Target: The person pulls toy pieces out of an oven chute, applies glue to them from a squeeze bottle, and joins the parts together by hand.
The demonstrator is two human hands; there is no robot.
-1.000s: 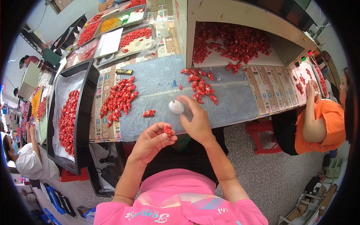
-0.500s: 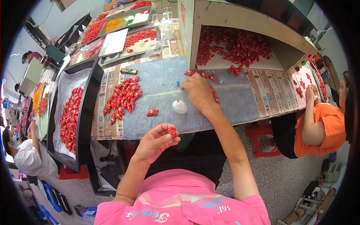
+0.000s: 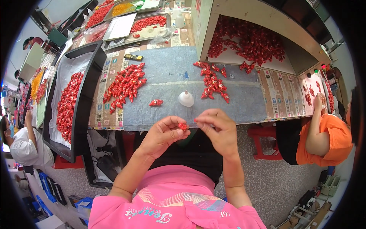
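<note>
Above the near table edge, my left hand (image 3: 162,135) is closed on a small red figurine (image 3: 183,126), held between thumb and fingers. Close by on its right, my right hand (image 3: 220,131) pinches a tiny red piece (image 3: 195,120); the two pieces are apart. A white squeeze bottle (image 3: 186,99) with a thin nozzle rests on the blue-grey mat (image 3: 164,82) just beyond my hands. One loose red figurine (image 3: 156,102) lies left of the bottle. A heap of red figurines (image 3: 126,86) spreads at the mat's left side, and a smaller group (image 3: 213,82) lies at the right.
At left stands a black tray (image 3: 100,65) of red pieces. An open-fronted box (image 3: 204,34) holding a red heap stands at the far right. Metal trays (image 3: 167,26) and a yellow-and-black object (image 3: 134,57) lie farther back. A co-worker in orange (image 3: 324,133) sits to the right.
My right hand has left the group of red pieces on the mat and come back beside my left hand, now pinching a tiny red piece. The left hand still holds its figurine.
</note>
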